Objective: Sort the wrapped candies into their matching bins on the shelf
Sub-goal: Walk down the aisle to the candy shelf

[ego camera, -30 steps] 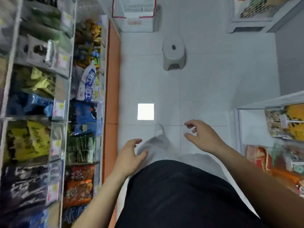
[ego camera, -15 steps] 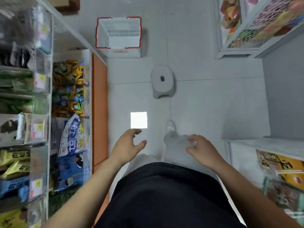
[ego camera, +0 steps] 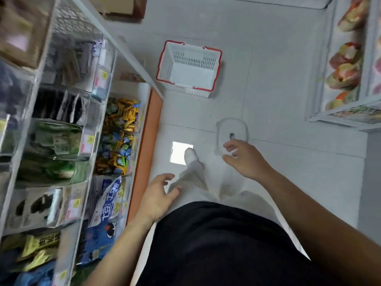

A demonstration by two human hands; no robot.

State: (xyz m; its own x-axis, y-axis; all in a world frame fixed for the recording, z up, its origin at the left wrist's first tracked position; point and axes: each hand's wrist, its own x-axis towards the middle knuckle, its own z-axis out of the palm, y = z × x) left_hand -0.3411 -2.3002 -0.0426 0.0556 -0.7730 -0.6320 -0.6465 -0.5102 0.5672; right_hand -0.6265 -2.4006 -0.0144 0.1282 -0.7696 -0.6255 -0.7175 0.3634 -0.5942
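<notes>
My left hand (ego camera: 158, 195) and right hand (ego camera: 245, 159) hang loose in front of me, fingers relaxed, holding nothing. The wrapped candies (ego camera: 119, 133) lie heaped in clear bins on the shelf (ego camera: 146, 149) to my left. A white basket (ego camera: 193, 56) stands on the floor beyond a small stool (ego camera: 232, 127).

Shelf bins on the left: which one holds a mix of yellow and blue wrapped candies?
The low bin beside the orange panel, just beyond the blue-and-white packets; it alone holds small loose pieces in mixed colours.
</notes>
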